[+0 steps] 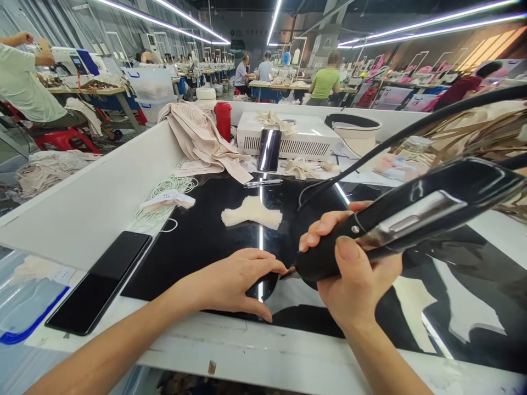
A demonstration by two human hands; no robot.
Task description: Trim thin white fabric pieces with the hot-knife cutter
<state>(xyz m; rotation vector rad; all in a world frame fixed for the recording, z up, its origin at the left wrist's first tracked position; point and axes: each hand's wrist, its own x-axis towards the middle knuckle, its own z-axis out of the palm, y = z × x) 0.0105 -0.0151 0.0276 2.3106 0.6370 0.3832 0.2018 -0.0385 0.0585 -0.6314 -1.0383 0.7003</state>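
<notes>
My right hand (357, 274) is wrapped round a black corded hand tool (325, 255) with a silver metal lever along its body. The tool's narrow metal tip (290, 271) points left, low over the glossy black work surface (189, 247). Close to that tip is my left hand (236, 280), its thumb and index finger spread apart; the index fingertip seems to meet the tip, though contact is hard to judge. Beyond the left hand, a cream cut fabric piece (252, 212) lies flat on the black surface. Reflections blur what lies under the tool.
At left lie a large black phone (101, 281) and a coil of pale cord (158, 206). Behind stand a white box unit (288, 137), a small upright phone (269, 150), a red bottle (223, 120) and beige fabric (201, 137). A black cable (395, 137) arches across the right.
</notes>
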